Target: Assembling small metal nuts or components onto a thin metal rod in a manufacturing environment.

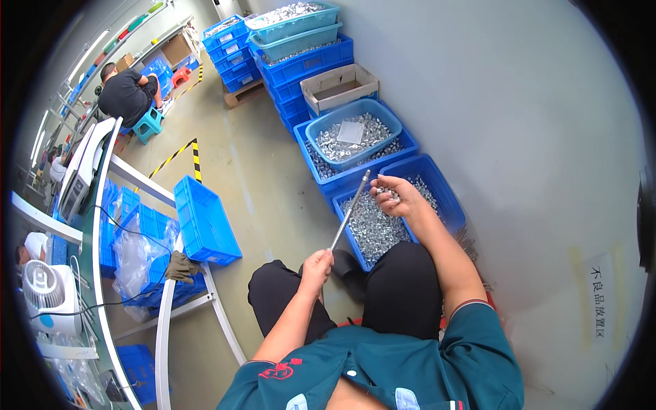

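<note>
Left hand [316, 263] clenched around lower end of metal rod [350, 210]; right hand [400, 197] grasping small silver parts [372, 229] at rod tip, above blue bin [447, 198].

A white paper sign [601, 302] hangs on the right wall; an open cardboard box [339, 87] stands among crates.

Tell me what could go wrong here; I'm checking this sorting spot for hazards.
The long thin metal rod is gripped only at its lower end by the left hand, so its tip could waver. The right hand holds small silver metal parts loosely; some could fall outside the blue plastic crate.
</note>
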